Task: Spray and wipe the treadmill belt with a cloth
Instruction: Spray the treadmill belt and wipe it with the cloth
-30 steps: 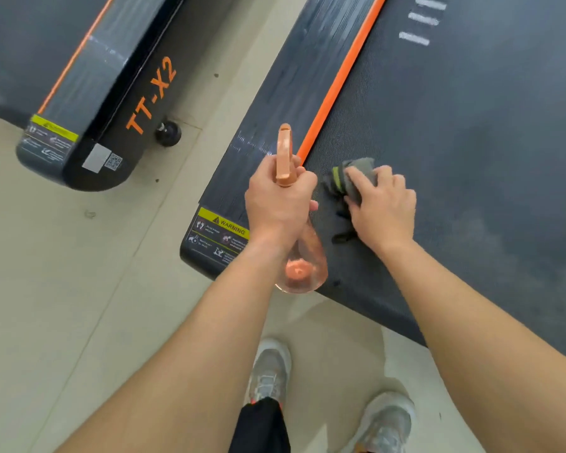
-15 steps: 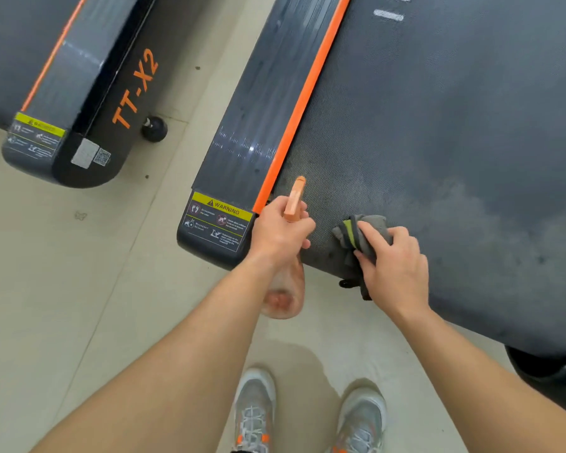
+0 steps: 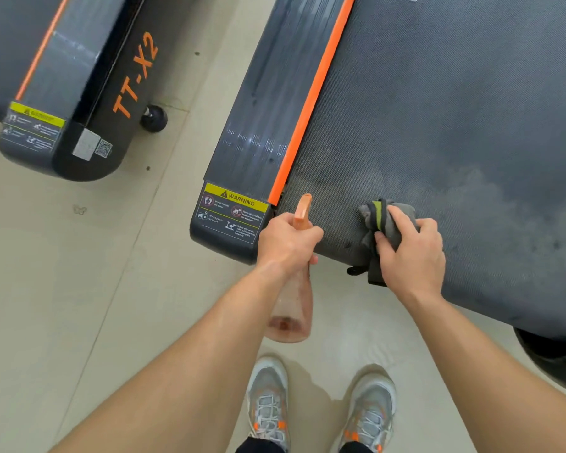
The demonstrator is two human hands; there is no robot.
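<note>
The dark textured treadmill belt point(image 3: 438, 109) fills the upper right, with a paler damp patch across its near end. My right hand point(image 3: 409, 253) presses a bunched grey cloth point(image 3: 373, 223) with a green stripe onto the belt's rear edge; part of the cloth hangs over that edge. My left hand point(image 3: 286, 246) grips the neck of a clear orange-tinted spray bottle point(image 3: 291, 308), its orange nozzle pointing up toward the belt and its base hanging over the floor.
An orange strip point(image 3: 311, 99) and a grey side rail point(image 3: 258, 125) with a yellow warning label run along the belt's left. A second treadmill point(image 3: 79, 103) marked TT-X2 stands to the left across a beige tiled floor gap. My shoes point(image 3: 268, 407) stand below.
Both hands have drawn back along the belt to its rear edge. The cloth slid with my right hand, and the bottle's base now hangs off the treadmill over the floor.
</note>
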